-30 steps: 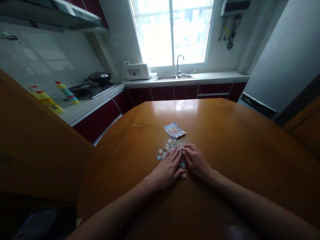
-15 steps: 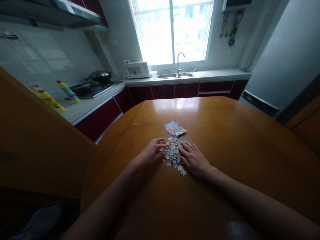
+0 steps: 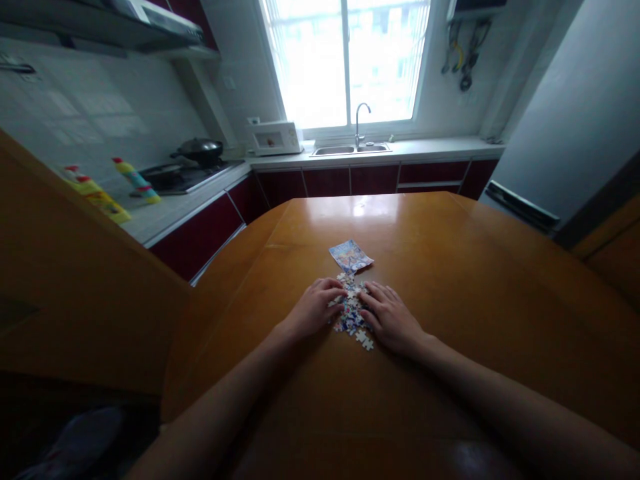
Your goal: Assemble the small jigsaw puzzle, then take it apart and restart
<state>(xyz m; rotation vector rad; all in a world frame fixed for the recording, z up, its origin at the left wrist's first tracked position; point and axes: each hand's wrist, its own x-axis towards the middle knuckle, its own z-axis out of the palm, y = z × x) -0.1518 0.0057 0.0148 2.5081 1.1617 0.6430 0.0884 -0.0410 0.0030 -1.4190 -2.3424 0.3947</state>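
A heap of small jigsaw puzzle pieces [image 3: 353,319] lies on the wooden table, some showing pale backs and others blue printed faces. At the left edge of the heap rests my left hand [image 3: 316,307], fingers bent and apart, touching pieces. On the opposite side my right hand [image 3: 391,316] lies palm down with spread fingers, its fingertips against the heap. No piece is visibly gripped by either hand, though the undersides of the fingers are hidden. Just beyond the heap is a printed picture sheet [image 3: 351,256] in blue and orange tones.
The brown wooden table [image 3: 450,267] has a rounded far edge. Behind it runs a counter with a sink [image 3: 335,151], a white microwave [image 3: 276,138] and a stove with a lidded wok [image 3: 201,151]. Yellow bottles [image 3: 105,200] stand at the left, a fridge [image 3: 560,120] at the right.
My left hand has moved right, onto the left side of the heap, and covers more pieces. My right hand has barely shifted. The picture sheet stays in place.
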